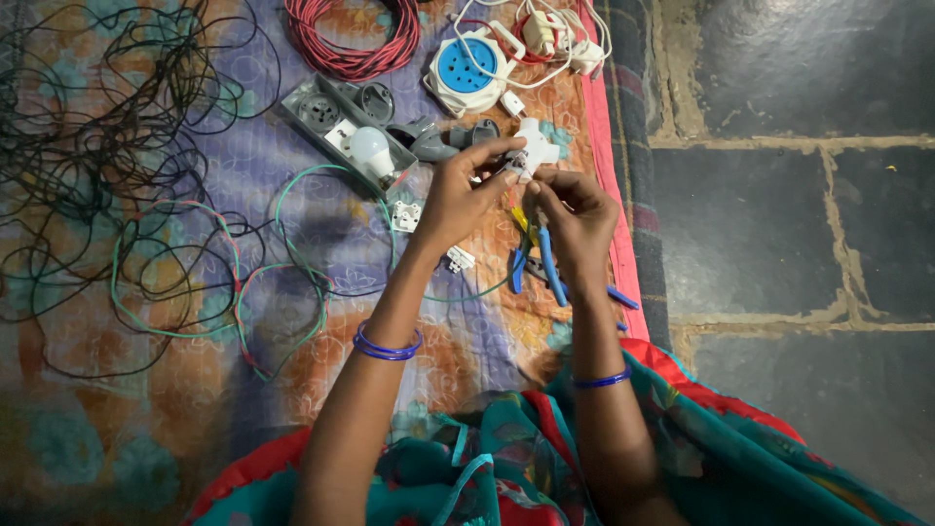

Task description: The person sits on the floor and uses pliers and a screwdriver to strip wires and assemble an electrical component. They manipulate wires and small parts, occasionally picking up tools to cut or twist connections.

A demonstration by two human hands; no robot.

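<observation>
White plastic, small and cross-shaped, the plug adaptor sits pinched between both hands just above the patterned cloth spread on the floor. The left hand closes its thumb and fingers on the adaptor's left side; the right hand closes on it from below, with blue-handled pliers lying on the cloth just under it. It looks light, rigid and a little slick, best gripped by its flat arms rather than any prongs. At 11 o'clock from it lies a grey switch board with a white bulb; at 12 a round white-and-blue socket box; beyond that, at 11, a red wire coil. Loose black wires sprawl at 9 o'clock.
</observation>
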